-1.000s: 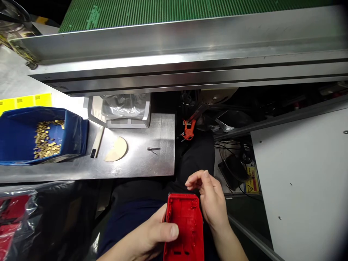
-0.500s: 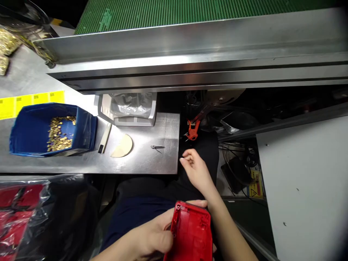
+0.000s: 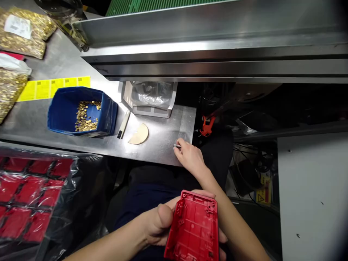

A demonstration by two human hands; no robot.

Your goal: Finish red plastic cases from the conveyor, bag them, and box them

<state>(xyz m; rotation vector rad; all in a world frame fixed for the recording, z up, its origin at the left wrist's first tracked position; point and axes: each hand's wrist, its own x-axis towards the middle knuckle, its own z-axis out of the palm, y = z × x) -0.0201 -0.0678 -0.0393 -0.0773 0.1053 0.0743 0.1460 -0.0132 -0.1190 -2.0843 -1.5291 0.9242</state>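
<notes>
Right hand pinches the slim metal tool!

Thumb and fingertips close on it, right there over the steel bench's near corner. Lower down, the left hand cradles the red shell, fingers curled behind, hollow side showing. Over on the bench, brass pieces lie inside the blue bin.

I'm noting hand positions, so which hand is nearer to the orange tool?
The right hand: it is just below and left of the orange tool in the picture, while the left hand is farther off, lower down, holding the red housing.
</notes>
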